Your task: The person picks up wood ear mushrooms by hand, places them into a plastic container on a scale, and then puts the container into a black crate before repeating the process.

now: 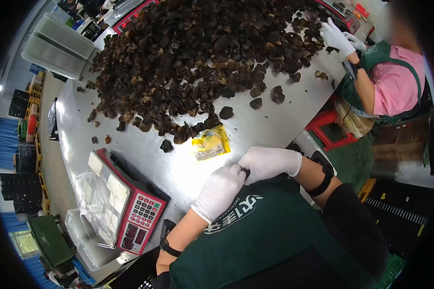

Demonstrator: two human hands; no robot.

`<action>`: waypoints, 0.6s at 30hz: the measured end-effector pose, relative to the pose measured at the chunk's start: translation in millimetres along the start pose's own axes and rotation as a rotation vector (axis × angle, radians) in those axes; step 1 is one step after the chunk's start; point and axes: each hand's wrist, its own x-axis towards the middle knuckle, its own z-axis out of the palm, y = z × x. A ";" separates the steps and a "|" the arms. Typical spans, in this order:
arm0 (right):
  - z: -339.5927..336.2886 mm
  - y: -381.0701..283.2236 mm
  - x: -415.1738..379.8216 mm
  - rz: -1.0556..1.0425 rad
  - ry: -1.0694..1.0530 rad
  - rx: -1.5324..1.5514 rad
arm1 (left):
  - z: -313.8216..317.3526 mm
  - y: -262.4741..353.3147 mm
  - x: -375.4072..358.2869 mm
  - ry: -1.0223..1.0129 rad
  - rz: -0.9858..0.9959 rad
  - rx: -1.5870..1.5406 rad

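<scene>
My left hand (219, 189) and my right hand (269, 164), both in white gloves, meet in front of my green apron (255, 241). Pinched between their fingertips is a small dark piece of wood ear mushroom (246, 171), mostly covered by the fingers. Just beyond my hands, a yellow packet (211, 143) with a printed label lies on the metal table (255, 126). A large heap of dark brown wood ear mushrooms (193, 62) spreads across the table past it, with loose pieces along its near edge.
A red scale (142, 212) with clear plastic trays (95, 192) on it stands at left. More clear containers (89, 241) sit beside it. Stacked translucent bins (58, 45) are at the far left. At right, a co-worker's gloved hand (336, 37) reaches toward the heap, near a red stool (330, 130).
</scene>
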 end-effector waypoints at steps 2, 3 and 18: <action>0.4 3.1 1.5 -0.033 0.039 0.089 | 2.5 -0.6 1.3 0.019 0.030 0.093; 1.4 -0.8 0.7 -0.026 0.033 0.088 | 1.8 1.6 -1.2 0.023 0.029 0.084; -25.5 -14.7 -22.0 -0.016 0.355 0.383 | -13.2 -6.0 -2.6 0.642 -0.440 -0.571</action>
